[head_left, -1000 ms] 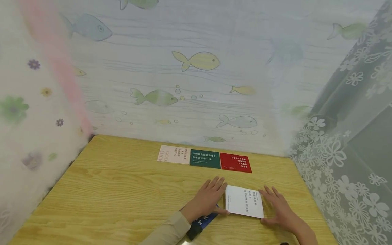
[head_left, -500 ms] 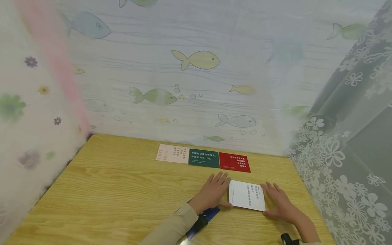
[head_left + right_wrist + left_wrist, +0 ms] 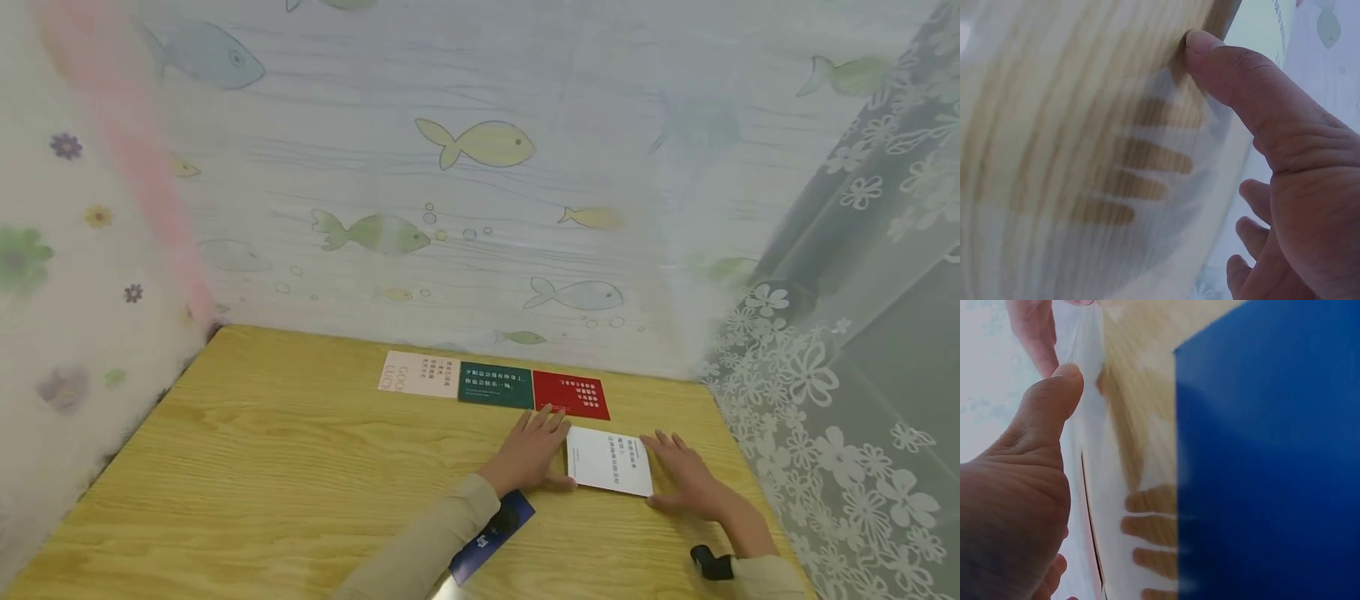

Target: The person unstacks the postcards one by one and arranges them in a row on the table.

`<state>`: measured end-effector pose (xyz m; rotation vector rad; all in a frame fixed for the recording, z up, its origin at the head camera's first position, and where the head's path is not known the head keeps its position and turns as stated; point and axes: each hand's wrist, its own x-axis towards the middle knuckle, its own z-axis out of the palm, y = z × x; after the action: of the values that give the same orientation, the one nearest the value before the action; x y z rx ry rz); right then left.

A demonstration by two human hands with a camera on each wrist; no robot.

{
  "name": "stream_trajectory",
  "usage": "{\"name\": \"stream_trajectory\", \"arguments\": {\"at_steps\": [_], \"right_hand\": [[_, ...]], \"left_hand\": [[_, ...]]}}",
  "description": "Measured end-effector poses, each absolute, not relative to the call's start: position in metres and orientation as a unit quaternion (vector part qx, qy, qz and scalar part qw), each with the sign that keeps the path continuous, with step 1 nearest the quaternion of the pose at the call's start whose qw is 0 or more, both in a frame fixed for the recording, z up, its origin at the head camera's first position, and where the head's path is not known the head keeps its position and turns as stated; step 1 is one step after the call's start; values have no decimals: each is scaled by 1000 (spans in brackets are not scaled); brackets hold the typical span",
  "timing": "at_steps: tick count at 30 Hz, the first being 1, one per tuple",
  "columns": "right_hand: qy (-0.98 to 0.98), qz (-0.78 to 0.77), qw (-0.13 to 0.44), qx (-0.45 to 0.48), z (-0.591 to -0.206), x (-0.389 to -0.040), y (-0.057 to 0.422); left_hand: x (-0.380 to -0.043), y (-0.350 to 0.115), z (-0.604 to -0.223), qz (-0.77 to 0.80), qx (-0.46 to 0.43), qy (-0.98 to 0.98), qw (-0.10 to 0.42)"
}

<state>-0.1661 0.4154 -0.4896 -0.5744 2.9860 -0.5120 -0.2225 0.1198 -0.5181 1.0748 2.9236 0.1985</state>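
Note:
In the head view, a white card (image 3: pixel 610 461) with dark printed characters lies between my hands, just in front of the red card (image 3: pixel 577 392). My left hand (image 3: pixel 531 454) is at its left edge, with straight fingers reaching to the red card's near edge. At the opposite edge is my right hand (image 3: pixel 688 477), also with straight fingers, its thumb by the near corner. Both wrist views show the thumbs close up, with hand reflections on the glossy table. Behind my left wrist lies a dark blue printed card (image 3: pixel 487 546), partly covered by the sleeve.
A green card (image 3: pixel 497 385) and a pale pink card (image 3: pixel 422 373) continue the row left of the red one, along the back of the wood-grain table (image 3: pixel 262 467). Fish-printed curtain (image 3: pixel 450 250) hangs behind, and flowered lace curtain (image 3: pixel 840 467) borders the right side.
Both hands and the white card have moved away from me and slightly right, closer to the red card. More of the dark blue card shows beneath the left sleeve. The row of cards stays put.

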Motion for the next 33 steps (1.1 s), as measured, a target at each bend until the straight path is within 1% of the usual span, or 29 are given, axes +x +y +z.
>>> {"name": "stream_trajectory", "arguments": {"at_steps": [3, 10, 16, 24, 33], "right_hand": [[968, -163, 33, -186, -487, -173, 420], [966, -188, 71, -161, -480, -186, 431], [962, -208, 92, -153, -477, -194, 437], [956, -215, 123, -155, -476, -207, 448], [953, -220, 156, -138, -465, -222, 449]], "left_hand": [[-230, 126, -516, 75, 342, 937, 20], [-244, 139, -516, 94, 343, 934, 28], [-251, 148, -515, 94, 333, 937, 40], [-261, 162, -514, 101, 324, 940, 48], [-275, 172, -511, 90, 314, 944, 50]]}}
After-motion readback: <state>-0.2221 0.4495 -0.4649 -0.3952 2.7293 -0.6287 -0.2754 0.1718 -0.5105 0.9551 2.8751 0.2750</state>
